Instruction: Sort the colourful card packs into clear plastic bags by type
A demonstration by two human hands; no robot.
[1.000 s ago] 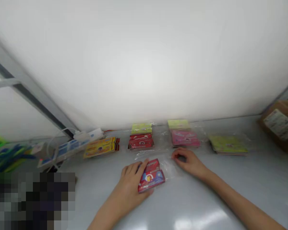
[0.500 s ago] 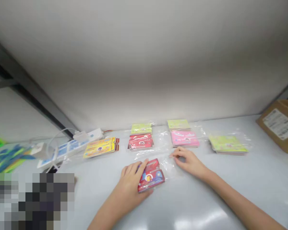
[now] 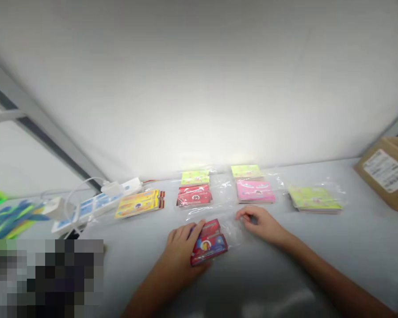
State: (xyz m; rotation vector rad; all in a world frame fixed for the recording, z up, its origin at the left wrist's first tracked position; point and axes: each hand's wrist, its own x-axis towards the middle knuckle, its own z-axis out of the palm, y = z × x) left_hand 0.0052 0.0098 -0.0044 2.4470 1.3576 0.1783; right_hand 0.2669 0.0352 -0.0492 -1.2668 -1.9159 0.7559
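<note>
Our left hand still grips the glossy red card packet; our right hand now curls tighter beside the clear plastic bag, its grip unclear.

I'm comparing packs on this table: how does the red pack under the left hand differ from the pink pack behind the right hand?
The red pack is deep red with blue, the pink pack bright pink. The left hand covers part of the red pack; the pink pack lies untouched beyond the right hand. The red pack sits askew, the pink pack squarer. Both are flat printed stacks with clear film.
</note>
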